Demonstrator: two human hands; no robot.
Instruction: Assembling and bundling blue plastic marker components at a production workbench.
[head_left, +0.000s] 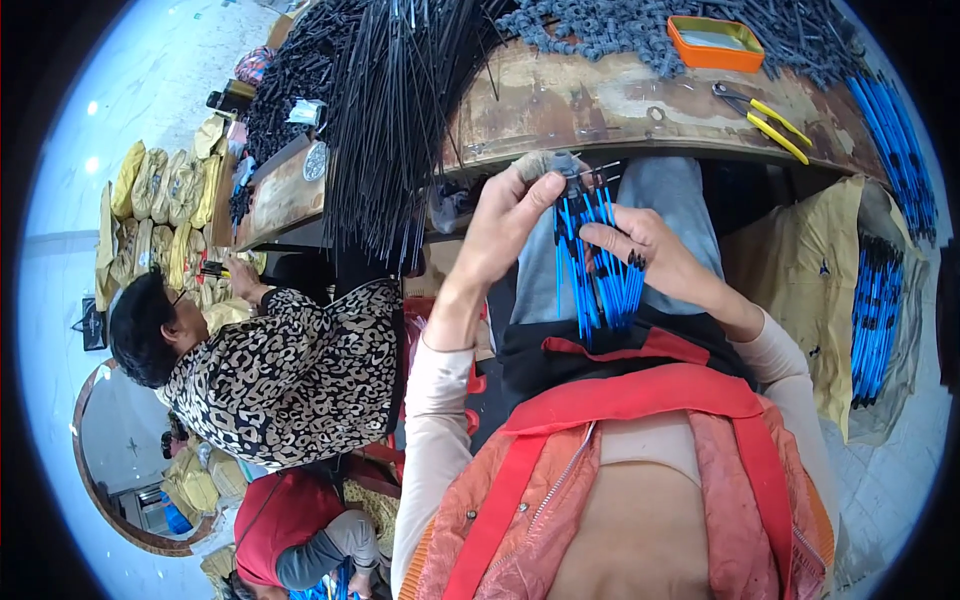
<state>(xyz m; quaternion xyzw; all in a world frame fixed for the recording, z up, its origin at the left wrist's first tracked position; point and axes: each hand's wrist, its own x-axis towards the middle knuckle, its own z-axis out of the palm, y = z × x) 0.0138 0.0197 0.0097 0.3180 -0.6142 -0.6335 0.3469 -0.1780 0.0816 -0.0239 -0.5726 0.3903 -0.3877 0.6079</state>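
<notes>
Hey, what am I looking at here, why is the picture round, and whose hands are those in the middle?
The picture comes from a wide fisheye camera worn on a person's head, looking down, so the view is round and straight edges bend. There is no machine: the two bare hands are the wearer's own, with the forearms rising from the lower edge.

The left hand pinches the top of a bundle of blue rods with black tips, and the right hand steadies the bundle from the side, over the lap.

Ahead is a worn wooden workbench. On it lie an orange tray, yellow-handled pliers, a heap of small grey parts and a fan of long black rods. More blue rods lie on a tan sack to the right. A co-worker in a spotted top sits to the left.
</notes>
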